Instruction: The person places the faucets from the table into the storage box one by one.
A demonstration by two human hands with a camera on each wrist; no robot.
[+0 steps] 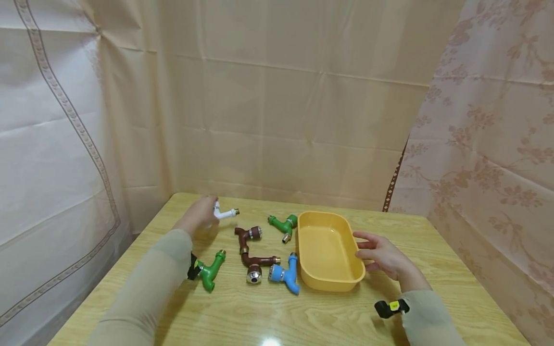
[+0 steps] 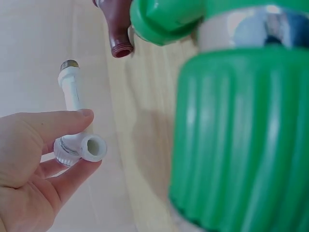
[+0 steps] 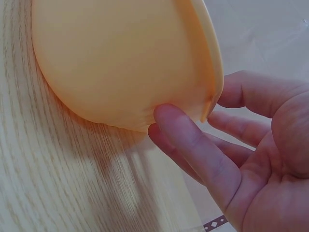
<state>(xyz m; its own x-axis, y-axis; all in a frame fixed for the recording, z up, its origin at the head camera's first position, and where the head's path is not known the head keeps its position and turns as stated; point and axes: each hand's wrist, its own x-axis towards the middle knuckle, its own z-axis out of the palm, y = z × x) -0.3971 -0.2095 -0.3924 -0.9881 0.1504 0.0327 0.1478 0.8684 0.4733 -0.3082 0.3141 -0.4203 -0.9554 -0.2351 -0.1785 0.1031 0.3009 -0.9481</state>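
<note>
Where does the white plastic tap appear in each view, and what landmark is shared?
Head: white plastic tap left of centre, in the left hand.
Left wrist: tap at left, in the same hand.
Right wrist: not in it.
Shared landmark: the yellow wood-grain tabletop, in all three.

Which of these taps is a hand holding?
The white tap, pinched by the left hand; the green taps, brown taps and blue tap lie on the table, unheld.

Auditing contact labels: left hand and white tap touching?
Touching: the left wrist view shows the left hand pinching the white tap between thumb and fingers.
</note>
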